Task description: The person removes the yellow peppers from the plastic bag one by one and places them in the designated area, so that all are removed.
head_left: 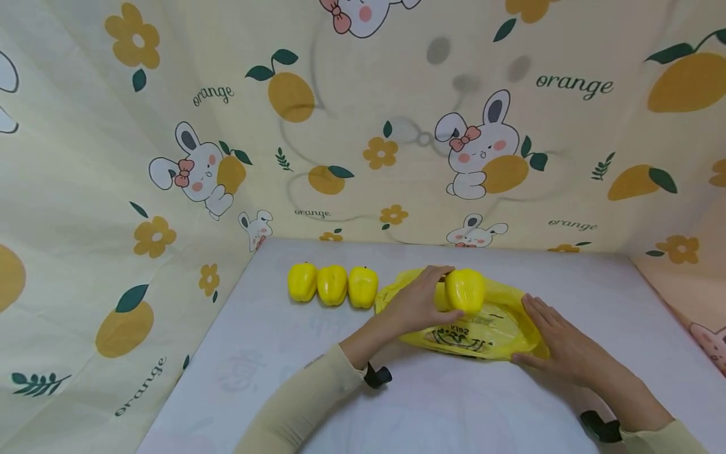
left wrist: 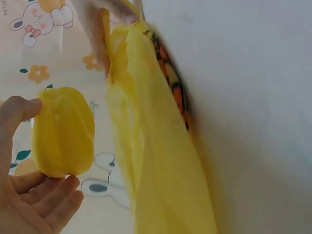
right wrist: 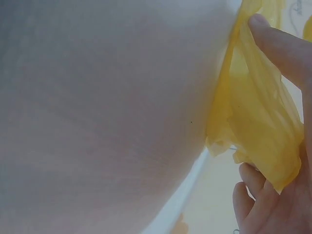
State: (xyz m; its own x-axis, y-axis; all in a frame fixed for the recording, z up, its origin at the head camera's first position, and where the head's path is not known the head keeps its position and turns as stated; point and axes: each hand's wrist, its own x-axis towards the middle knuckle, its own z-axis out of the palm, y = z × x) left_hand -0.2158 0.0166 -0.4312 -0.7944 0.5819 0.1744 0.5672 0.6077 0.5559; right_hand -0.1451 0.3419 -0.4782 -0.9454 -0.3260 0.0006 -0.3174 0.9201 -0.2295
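Thumb and fingers of my left hand grip a yellow bell pepper from its left side. In the head view the pepper overlaps a yellow plastic bag that lies on the table with dark print on its front. The left wrist view has the same bell pepper beside the bag. My right hand holds the bag's right end, thumb at the near side and fingers at the far side. Close up, the thin bag bunches between that thumb and the fingers.
Left of the bag, three more yellow bell peppers stand side by side in a row on the white table. A patterned cloth with rabbits and oranges hangs behind the table and along its sides.
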